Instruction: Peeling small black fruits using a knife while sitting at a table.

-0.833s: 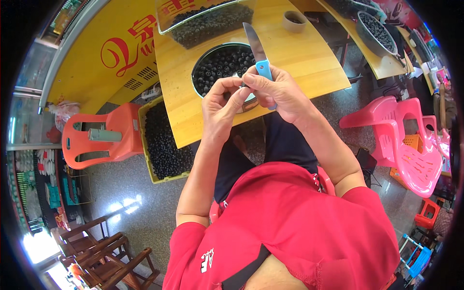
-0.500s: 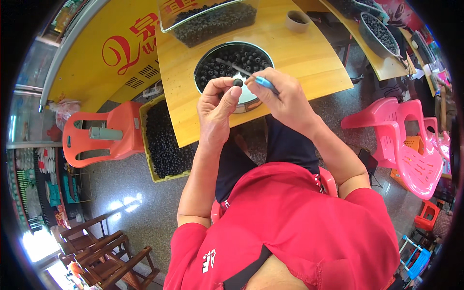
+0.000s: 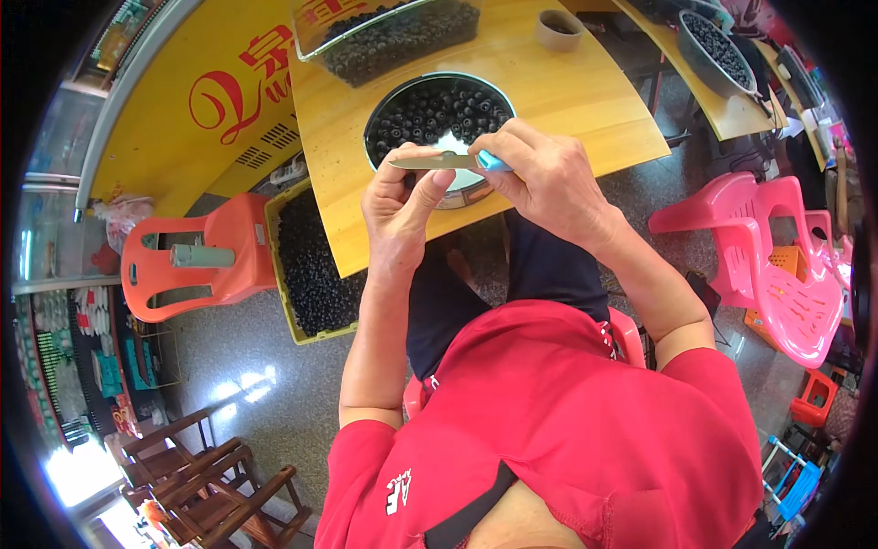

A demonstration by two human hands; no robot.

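Swung round since the earlier frame, our flat metal knife now points to 9 o'clock, with its smooth blade across the fingers of our left hand. That hand pinches a small round dark ball between thumb and finger, at 12 o'clock from our chest. Our right hand, bent over, curls tight around the blue handle. We can hardly see the ball, as the blade covers most of it. Just past our hands sits a shiny round bowl of bumpy dark balls. At 11 o'clock, our view cuts off a clear tub.
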